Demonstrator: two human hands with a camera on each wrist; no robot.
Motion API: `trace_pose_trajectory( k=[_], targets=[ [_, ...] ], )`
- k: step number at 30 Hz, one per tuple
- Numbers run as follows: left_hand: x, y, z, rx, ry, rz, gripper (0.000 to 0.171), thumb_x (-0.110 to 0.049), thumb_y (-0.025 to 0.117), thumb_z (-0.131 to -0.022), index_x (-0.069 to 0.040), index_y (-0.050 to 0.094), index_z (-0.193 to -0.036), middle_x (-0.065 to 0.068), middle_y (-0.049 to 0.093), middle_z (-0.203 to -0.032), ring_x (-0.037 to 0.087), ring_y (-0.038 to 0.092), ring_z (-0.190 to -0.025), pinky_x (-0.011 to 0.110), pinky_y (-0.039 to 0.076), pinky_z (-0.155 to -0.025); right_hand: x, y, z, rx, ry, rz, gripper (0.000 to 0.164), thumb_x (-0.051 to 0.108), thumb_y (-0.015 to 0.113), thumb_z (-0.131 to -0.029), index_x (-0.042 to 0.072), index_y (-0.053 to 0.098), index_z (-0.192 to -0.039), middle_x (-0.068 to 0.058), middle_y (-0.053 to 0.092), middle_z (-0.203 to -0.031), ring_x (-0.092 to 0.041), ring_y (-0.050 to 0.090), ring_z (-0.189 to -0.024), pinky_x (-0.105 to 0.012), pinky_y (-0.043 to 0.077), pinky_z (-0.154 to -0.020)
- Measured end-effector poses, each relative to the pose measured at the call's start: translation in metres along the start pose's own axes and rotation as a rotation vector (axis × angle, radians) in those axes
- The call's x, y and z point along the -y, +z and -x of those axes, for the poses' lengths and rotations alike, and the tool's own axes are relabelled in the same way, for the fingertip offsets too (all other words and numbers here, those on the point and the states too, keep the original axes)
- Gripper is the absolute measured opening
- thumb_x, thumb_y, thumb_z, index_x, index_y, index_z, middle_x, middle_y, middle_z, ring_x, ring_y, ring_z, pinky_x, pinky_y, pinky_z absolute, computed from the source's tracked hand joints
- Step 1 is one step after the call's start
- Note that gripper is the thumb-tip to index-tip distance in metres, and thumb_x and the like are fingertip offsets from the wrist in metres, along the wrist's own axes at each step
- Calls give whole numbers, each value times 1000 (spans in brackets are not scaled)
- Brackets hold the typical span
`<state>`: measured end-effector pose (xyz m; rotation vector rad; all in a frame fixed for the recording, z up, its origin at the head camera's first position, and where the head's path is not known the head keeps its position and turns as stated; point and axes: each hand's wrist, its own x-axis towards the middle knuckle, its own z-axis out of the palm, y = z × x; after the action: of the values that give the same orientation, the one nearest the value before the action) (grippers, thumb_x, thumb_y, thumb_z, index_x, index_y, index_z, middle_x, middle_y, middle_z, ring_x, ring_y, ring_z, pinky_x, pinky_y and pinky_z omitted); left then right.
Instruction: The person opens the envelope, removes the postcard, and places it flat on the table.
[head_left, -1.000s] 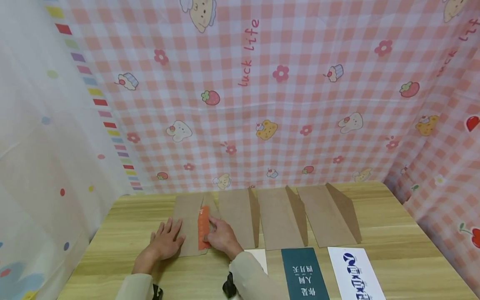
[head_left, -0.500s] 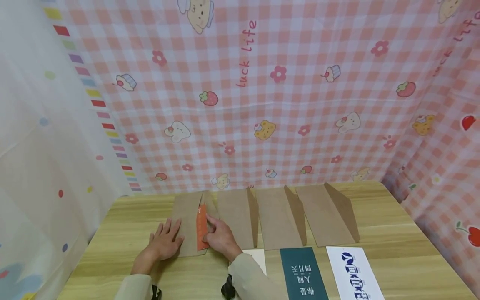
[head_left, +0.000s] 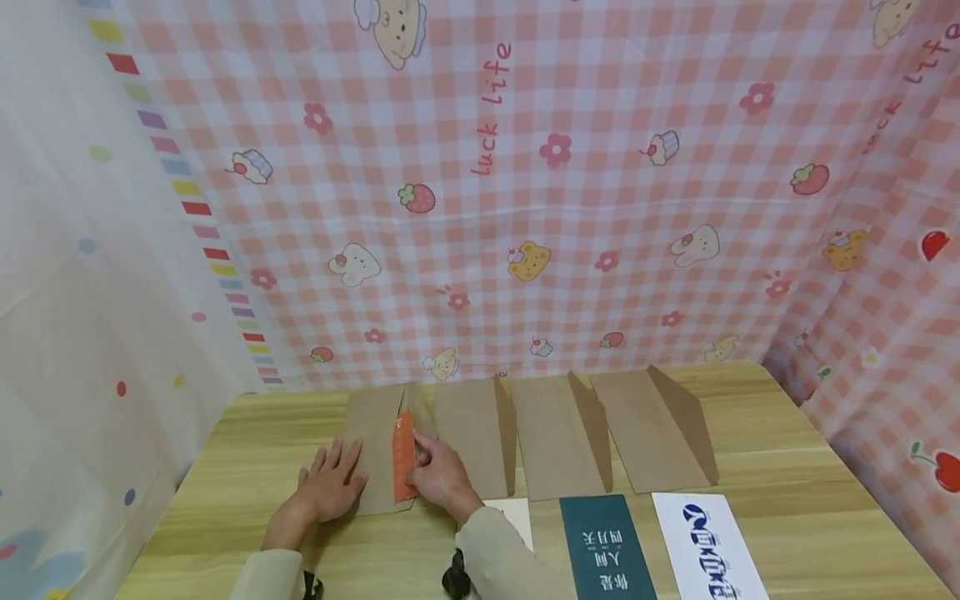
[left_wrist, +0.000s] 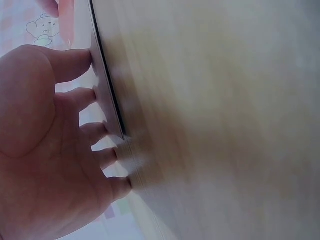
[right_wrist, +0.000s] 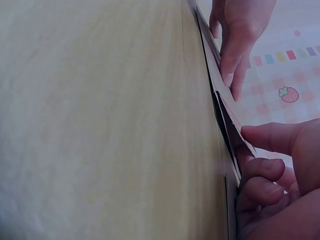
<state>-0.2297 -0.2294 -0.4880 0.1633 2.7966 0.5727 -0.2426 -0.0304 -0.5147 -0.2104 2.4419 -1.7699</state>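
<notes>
On the leftmost kraft envelope (head_left: 372,433) my left hand (head_left: 327,485) rests with fingers spread. The left wrist view shows the fingertips of that hand (left_wrist: 50,125) at the envelope's edge. My right hand (head_left: 444,475) pinches an orange card (head_left: 403,457) at the envelope's mouth, beside the flap on the right. Only an upright strip of the card shows; the rest of it is hidden. In the right wrist view, the thumb of the right hand (right_wrist: 280,175) presses on top of the thin card while curled fingers lie beneath.
Three more kraft envelopes (head_left: 467,433), (head_left: 558,433), (head_left: 652,429) lie in a row to the right, flaps opened rightward. Nearer are a pale card (head_left: 516,515) partly under the right sleeve, a dark green card (head_left: 606,542) and a white card with blue print (head_left: 707,542). A checked curtain (head_left: 555,200) hangs behind the table.
A slightly narrower strip of the orange card shows than a second ago. Both hands stay almost in place, and the head view has shifted a little.
</notes>
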Motion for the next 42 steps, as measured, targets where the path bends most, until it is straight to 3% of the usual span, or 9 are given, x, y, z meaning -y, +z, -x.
trace_pose_trajectory(
  k=[18,27,42],
  targets=[
    [2,1,-1,-1,1,-8,61,-28,43,-106,0,23,-156,34,8,-159,57,4,-144,75,7,-110,1,1,0,15,19,3,74,-7,72,-76,5,50,-145,6,50,-69,-8,44,-60,-22,40,-60],
    [4,2,-2,0,9,-8,61,-28,42,-106,0,22,-156,34,7,-159,57,3,-144,76,6,-109,1,1,1,-8,-10,48,58,-3,70,-85,6,56,-140,7,51,-70,-6,44,-62,-20,36,-58],
    [4,2,-1,-8,10,12,61,-27,42,-105,1,23,-156,33,7,-159,57,3,-144,76,5,-109,2,4,0,-29,-2,102,54,-4,67,-84,8,62,-136,9,49,-70,-6,42,-60,-20,30,-53]
  ],
)
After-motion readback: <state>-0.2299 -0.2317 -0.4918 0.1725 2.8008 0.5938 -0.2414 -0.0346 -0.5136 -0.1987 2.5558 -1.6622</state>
